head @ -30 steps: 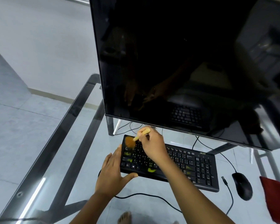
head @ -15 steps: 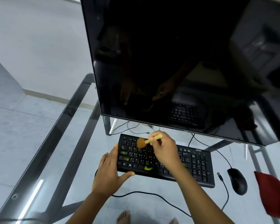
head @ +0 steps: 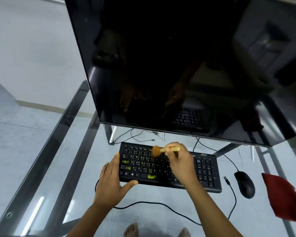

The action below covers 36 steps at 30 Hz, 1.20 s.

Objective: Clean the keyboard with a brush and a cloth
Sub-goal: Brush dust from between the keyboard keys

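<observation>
Gripped in the closed right hand (head: 181, 164), the brush (head: 158, 150) is now shifted rightward along the keyboard (head: 207, 170), which is braced by the open left hand (head: 112, 178) on a glass desk (head: 61, 151) over pale floor tiles

My body as seen: left hand (head: 110, 183) and right hand (head: 181, 162), both bare, no rings, no wristwear; forearms unsleeved to the frame edge; bare feet (head: 132, 230) showing through the glass below
</observation>
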Motion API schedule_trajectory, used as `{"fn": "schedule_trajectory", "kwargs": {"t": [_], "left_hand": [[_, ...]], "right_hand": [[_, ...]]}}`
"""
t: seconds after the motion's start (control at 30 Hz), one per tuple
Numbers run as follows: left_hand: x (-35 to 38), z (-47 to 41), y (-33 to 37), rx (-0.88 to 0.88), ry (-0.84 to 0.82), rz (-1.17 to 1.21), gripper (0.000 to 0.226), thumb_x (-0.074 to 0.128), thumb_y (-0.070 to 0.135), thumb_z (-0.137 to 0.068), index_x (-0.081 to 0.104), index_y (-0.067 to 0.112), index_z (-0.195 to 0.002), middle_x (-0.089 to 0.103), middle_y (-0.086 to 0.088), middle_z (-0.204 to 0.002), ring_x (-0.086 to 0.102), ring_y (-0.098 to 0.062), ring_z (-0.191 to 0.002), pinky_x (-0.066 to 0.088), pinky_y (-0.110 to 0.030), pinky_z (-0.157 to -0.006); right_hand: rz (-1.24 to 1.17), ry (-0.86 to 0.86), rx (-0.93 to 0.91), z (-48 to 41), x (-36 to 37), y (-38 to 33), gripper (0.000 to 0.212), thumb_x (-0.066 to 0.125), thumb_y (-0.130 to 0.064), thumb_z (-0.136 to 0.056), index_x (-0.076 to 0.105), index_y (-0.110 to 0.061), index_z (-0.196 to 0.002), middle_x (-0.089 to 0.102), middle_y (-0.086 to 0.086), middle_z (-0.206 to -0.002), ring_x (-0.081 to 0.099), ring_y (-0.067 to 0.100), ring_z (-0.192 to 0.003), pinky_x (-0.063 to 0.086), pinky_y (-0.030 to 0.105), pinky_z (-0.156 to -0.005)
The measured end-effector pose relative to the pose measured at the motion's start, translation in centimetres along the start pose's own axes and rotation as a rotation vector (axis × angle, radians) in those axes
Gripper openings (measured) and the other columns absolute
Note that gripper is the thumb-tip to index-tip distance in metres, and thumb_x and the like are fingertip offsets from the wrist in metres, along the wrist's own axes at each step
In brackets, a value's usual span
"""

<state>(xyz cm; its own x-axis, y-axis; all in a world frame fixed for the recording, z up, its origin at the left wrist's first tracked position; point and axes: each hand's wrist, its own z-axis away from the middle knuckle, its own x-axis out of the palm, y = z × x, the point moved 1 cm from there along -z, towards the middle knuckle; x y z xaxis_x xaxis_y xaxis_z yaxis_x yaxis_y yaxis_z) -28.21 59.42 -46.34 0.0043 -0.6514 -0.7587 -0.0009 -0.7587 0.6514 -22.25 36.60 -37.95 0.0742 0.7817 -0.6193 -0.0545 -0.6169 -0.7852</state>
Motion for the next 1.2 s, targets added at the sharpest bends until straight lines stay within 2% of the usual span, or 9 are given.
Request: {"fn": "schedule_trajectory", "kwargs": {"t": [0.07, 0.2, 0.3, 0.43, 0.53, 0.63, 0.7, 0.8, 1.2], "left_hand": [[0.1, -0.4, -0.1, -0.007, -0.024, -0.021, 0.111, 0.062, 0.075, -0.069, 0.011, 0.022, -0.152, 0.031, 0.004, -0.152, 0.033, -0.021, -0.135, 0.037, -0.045, -0.109], [-0.1, -1.0, 0.6, 0.03, -0.009, -0.119, 0.111, 0.054, 0.079, -0.069, 0.017, 0.014, -0.151, 0.029, -0.006, -0.151, 0.026, -0.026, -0.137, 0.028, -0.048, -0.114], [0.0, -1.3, 1.4, 0.096, -0.034, -0.163, 0.109, 0.046, 0.081, -0.074, 0.015, 0.011, -0.152, 0.022, -0.007, -0.156, 0.015, -0.023, -0.144, 0.019, -0.051, -0.116], [0.9, -1.5, 1.9, 0.159, -0.107, -0.211, 0.102, 0.038, 0.079, -0.079, 0.013, 0.012, -0.152, 0.008, -0.002, -0.161, -0.003, -0.015, -0.148, 0.007, -0.047, -0.119], [1.5, -1.8, 2.8, 0.216, -0.141, -0.253, 0.098, 0.036, 0.078, -0.082, 0.018, 0.011, -0.152, 0.01, -0.003, -0.161, -0.008, -0.013, -0.148, -0.002, -0.041, -0.12], [2.1, -2.6, 3.6, 0.252, -0.165, -0.3, 0.099, 0.04, 0.078, -0.08, 0.022, 0.01, -0.151, 0.013, -0.004, -0.16, -0.008, -0.014, -0.148, -0.004, -0.041, -0.118], [2.5, -3.0, 4.2, 0.269, -0.196, -0.312, 0.104, 0.041, 0.08, -0.077, 0.018, 0.012, -0.152, 0.007, -0.003, -0.161, -0.012, -0.013, -0.147, -0.009, -0.041, -0.118], [3.0, -3.8, 4.9, 0.294, -0.238, -0.313, 0.112, 0.045, 0.082, -0.072, 0.009, 0.013, -0.153, -0.003, 0.0, -0.161, -0.021, -0.011, -0.144, -0.015, -0.041, -0.116], [4.5, -4.1, 7.3, 0.337, -0.349, -0.371, 0.123, 0.045, 0.085, -0.068, -0.017, 0.016, -0.149, -0.03, 0.003, -0.154, -0.037, -0.011, -0.137, -0.02, -0.044, -0.114]], "right_hand": [[-0.055, 0.097, 0.001, 0.0, -0.5, 0.2, 0.016, 0.059, -0.008, -0.093, 0.065, -0.021, -0.086, 0.066, -0.001, -0.096, 0.062, -0.002, -0.083, 0.047, 0.009, -0.075], [-0.034, -0.173, 0.013, 0.6, 0.2, 0.4, 0.012, 0.055, -0.014, -0.097, 0.064, -0.019, -0.091, 0.072, -0.001, -0.085, 0.069, 0.016, -0.082, 0.057, 0.032, -0.079], [-0.021, 0.083, 0.033, 0.3, -0.5, 1.1, 0.016, 0.057, -0.012, -0.095, 0.063, -0.025, -0.088, 0.069, -0.002, -0.09, 0.066, 0.015, -0.084, 0.051, 0.022, -0.073], [-0.011, -0.113, 0.031, 0.9, -0.5, 1.4, 0.014, 0.054, -0.013, -0.097, 0.064, -0.019, -0.091, 0.072, 0.0, -0.084, 0.069, 0.017, -0.083, 0.055, 0.024, -0.077], [-0.009, 0.107, 0.012, 0.7, -1.7, 2.0, 0.012, 0.056, -0.013, -0.096, 0.063, -0.022, -0.091, 0.071, -0.005, -0.084, 0.066, 0.012, -0.078, 0.048, 0.015, -0.067], [0.025, -0.02, -0.085, 1.2, -2.1, 2.0, 0.011, 0.054, -0.018, -0.098, 0.064, -0.017, -0.093, 0.073, -0.001, -0.083, 0.069, 0.013, -0.078, 0.057, 0.026, -0.075], [0.064, -0.089, -0.097, 1.7, -2.0, 1.8, 0.01, 0.056, -0.013, -0.097, 0.065, -0.016, -0.093, 0.072, -0.006, -0.085, 0.068, 0.01, -0.082, 0.056, 0.026, -0.078], [0.033, 0.084, -0.098, 2.5, -2.7, 2.4, 0.015, 0.06, -0.004, -0.092, 0.068, -0.017, -0.094, 0.068, -0.008, -0.096, 0.064, 0.004, -0.091, 0.049, 0.014, -0.08], [-0.111, -0.132, 0.128, 5.2, -4.9, 4.6, 0.011, 0.056, -0.011, -0.096, 0.064, -0.017, -0.091, 0.074, -0.003, -0.082, 0.07, 0.014, -0.076, 0.058, 0.032, -0.075]]}}
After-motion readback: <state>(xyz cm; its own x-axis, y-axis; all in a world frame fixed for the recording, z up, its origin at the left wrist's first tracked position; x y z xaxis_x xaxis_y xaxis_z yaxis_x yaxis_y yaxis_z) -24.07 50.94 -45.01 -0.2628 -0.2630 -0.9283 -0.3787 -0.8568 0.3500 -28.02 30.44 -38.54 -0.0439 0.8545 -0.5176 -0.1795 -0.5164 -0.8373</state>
